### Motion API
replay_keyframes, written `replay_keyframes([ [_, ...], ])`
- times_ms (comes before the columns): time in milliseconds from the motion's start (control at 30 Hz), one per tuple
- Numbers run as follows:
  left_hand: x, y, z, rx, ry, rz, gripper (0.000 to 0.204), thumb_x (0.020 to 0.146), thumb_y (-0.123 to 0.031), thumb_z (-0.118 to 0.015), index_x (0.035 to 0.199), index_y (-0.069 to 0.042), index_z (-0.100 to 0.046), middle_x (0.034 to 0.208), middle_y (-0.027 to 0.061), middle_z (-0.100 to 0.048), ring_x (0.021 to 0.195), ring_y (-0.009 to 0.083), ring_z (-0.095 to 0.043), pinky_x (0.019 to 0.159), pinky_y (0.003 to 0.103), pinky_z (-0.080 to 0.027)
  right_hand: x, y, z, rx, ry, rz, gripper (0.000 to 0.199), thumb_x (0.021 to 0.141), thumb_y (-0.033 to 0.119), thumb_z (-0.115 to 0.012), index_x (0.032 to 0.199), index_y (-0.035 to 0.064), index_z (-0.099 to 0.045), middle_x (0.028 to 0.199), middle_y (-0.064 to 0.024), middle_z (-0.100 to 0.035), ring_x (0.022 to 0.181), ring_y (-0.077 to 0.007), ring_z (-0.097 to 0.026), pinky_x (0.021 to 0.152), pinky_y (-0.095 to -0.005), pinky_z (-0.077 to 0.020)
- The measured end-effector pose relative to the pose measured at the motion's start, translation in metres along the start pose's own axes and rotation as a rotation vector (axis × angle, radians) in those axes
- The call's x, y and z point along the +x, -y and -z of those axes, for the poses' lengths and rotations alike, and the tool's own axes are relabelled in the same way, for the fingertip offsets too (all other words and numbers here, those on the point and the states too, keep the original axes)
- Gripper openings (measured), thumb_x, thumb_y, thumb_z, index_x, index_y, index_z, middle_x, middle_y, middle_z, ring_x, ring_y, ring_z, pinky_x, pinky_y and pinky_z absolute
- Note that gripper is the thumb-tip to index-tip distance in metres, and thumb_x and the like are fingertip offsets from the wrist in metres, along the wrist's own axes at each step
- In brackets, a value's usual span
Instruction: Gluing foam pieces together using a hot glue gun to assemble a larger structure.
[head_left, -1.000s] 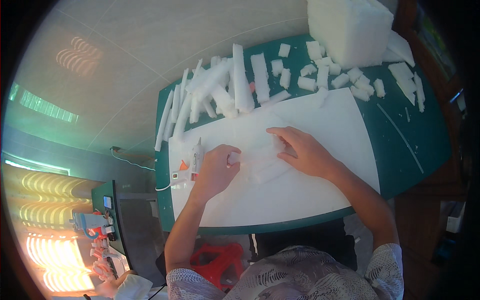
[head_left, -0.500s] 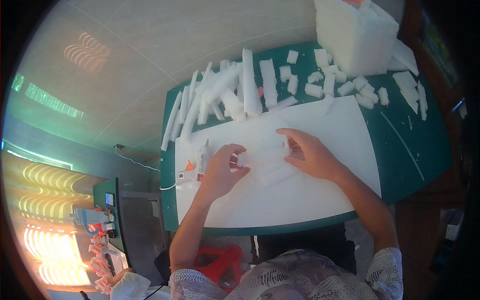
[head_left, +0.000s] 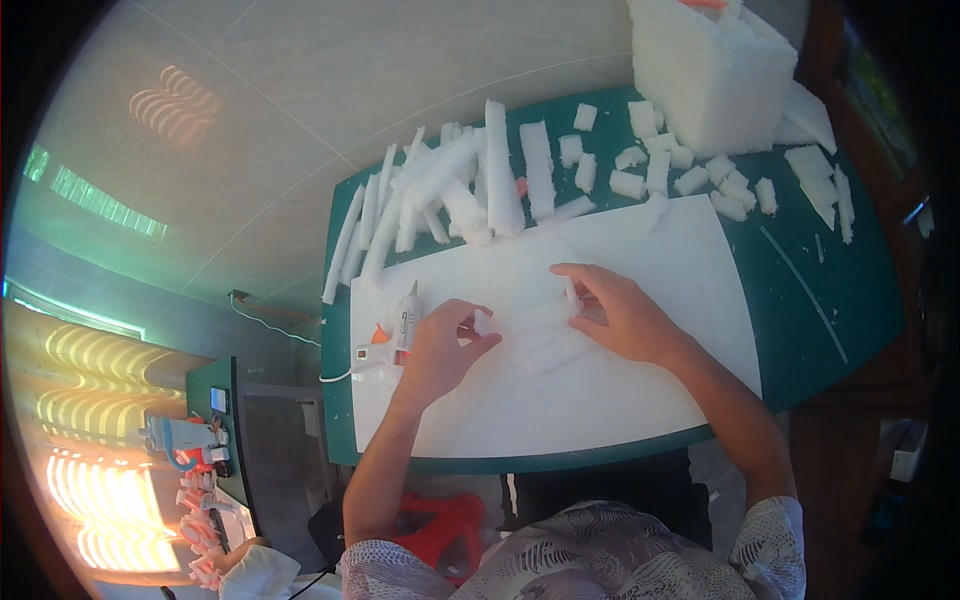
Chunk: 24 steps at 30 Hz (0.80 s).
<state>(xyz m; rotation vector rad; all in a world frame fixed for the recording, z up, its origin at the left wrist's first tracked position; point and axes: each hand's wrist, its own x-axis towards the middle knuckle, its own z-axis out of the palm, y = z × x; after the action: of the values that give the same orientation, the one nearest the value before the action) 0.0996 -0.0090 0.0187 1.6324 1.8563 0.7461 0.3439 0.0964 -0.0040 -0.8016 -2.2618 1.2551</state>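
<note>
Over a white board (head_left: 640,400), my left hand (head_left: 445,345) curls its thumb and fingers round a small white foam piece (head_left: 482,322). My right hand (head_left: 625,310) pinches another white foam piece (head_left: 572,291) between thumb and fingers. Pale white strips (head_left: 545,335) lie between and just below the hands; against the white board their edges are hard to make out, and I cannot tell whether they join the held pieces. Beside my left hand, a white glue gun (head_left: 378,353) with an orange trigger rests on the board.
Long white foam strips (head_left: 435,170) are heaped on the green table (head_left: 820,300) behind the board. Several small foam chunks (head_left: 628,183) lie farther right, near a large white foam block (head_left: 710,80). Left of the table stands a dark side desk (head_left: 212,375) with a blue bottle (head_left: 185,433).
My left hand has lowered slightly, its fingers curling closer round the foam piece. My right hand has barely moved and keeps its pinch.
</note>
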Motion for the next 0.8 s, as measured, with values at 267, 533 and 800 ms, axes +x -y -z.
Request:
replay_keyframes([
  [267,0.004,-0.002,0.003,0.031,0.031,0.085,0.026,0.077,-0.007,-0.08,0.098,0.002,-0.069,0.086,0.0073,-0.062,0.077,0.0145,-0.065,0.072,0.025,-0.054,0.0,0.003,0.0,-0.011,-0.007,-0.007,0.057,0.083,0.0,-0.071,0.135,0.0093,-0.05,0.123,-0.0146,-0.058,0.103,-0.0281,-0.059,0.096,-0.0354,-0.0496],
  [533,0.006,-0.002,0.001,0.074,0.014,0.066,0.026,0.076,-0.009,-0.082,0.095,0.003,-0.068,0.079,0.0056,-0.059,0.074,0.012,-0.064,0.067,0.026,-0.051,0.0,0.002,-0.001,-0.007,-0.019,0.004,0.058,0.082,0.0,-0.071,0.135,0.0095,-0.05,0.117,-0.0142,-0.059,0.102,-0.0284,-0.059,0.095,-0.0357,-0.0495],
  [800,0.005,-0.009,0.0,0.07,0.015,0.079,0.028,0.076,-0.009,-0.08,0.097,0.005,-0.066,0.086,0.0124,-0.062,0.076,0.0202,-0.068,0.067,0.03,-0.053,0.0,-0.001,-0.002,0.005,-0.023,0.023,0.059,0.082,0.0,-0.071,0.135,0.0096,-0.049,0.115,-0.0146,-0.059,0.099,-0.0286,-0.058,0.094,-0.0363,-0.0492],
])
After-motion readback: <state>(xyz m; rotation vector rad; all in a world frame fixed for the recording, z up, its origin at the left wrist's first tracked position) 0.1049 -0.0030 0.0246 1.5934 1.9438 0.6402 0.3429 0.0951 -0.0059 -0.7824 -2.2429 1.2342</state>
